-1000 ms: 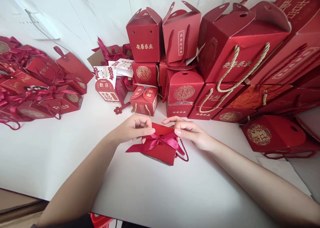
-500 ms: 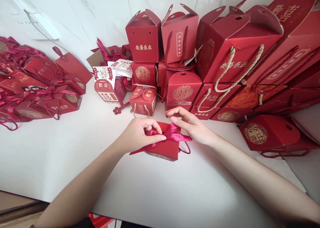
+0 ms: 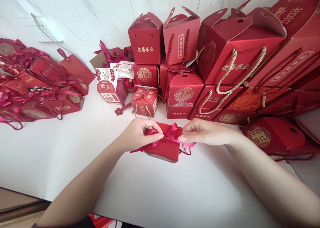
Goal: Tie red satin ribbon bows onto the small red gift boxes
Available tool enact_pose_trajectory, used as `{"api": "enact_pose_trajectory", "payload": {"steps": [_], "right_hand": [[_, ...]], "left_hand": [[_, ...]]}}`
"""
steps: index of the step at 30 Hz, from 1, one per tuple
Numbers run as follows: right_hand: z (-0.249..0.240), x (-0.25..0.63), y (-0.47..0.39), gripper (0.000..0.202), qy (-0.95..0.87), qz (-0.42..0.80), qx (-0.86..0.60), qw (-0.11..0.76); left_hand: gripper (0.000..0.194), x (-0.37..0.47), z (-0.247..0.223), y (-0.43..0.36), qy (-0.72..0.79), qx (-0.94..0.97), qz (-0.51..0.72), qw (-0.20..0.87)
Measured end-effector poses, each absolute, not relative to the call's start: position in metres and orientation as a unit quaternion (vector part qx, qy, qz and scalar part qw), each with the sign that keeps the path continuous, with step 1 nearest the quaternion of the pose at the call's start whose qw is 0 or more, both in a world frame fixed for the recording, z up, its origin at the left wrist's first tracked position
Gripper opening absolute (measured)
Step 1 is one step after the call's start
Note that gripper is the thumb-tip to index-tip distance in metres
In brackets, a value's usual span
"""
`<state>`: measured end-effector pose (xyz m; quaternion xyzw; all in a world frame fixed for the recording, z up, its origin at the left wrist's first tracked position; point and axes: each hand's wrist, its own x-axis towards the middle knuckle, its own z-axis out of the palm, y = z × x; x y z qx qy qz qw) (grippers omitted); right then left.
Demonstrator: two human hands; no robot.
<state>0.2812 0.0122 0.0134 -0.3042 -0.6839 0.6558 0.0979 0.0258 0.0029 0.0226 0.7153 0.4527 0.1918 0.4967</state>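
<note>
A small red box (image 3: pixel 166 152) lies on the white table in front of me, with a dark red cord loop at its right side. Across its top runs a shiny magenta ribbon (image 3: pixel 172 132) tied in a bow. My left hand (image 3: pixel 140 134) pinches the ribbon just left of the bow's middle, thumb and forefinger together. On the other side, my right hand (image 3: pixel 203 133) has its thumb and fingers closed on the ribbon's right part, beside the box. The ribbon's left tail hangs over the box's left edge.
Red gift boxes with rope handles (image 3: pixel 240 61) are stacked at the back right. Many ribboned red boxes (image 3: pixel 62 103) are heaped at the left. Behind the work are a small box with cord handles (image 3: pixel 144 103) and a red flower-ended tag (image 3: pixel 119 111). The table's front edge is near me.
My right hand has come down from above the bow to the ribbon's right part, and its fingers have closed there. My left hand stays at the bow. The view has shifted slightly.
</note>
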Motion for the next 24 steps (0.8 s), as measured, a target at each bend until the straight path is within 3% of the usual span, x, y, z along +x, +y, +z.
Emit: {"api": "enact_pose_trajectory", "payload": {"steps": [7,17,20,24], "right_hand": [[0.005,0.277,0.014,0.037,-0.69,0.638,-0.281,0.194],[0.0,0.283,0.019,0.038,-0.696,0.634,-0.303,0.149],[-0.004,0.287,0.022,0.039,-0.693,0.642,-0.297,0.139],[-0.016,0.29,0.027,0.039,-0.671,0.675,-0.277,0.132]], "left_hand": [[0.016,0.028,0.016,0.006,0.51,0.729,0.249,0.382],[0.019,0.025,0.015,0.015,0.499,0.743,0.234,0.379],[0.02,0.022,0.013,0.017,0.499,0.73,0.238,0.401],[0.019,0.015,0.005,0.025,0.478,0.662,0.248,0.521]]}}
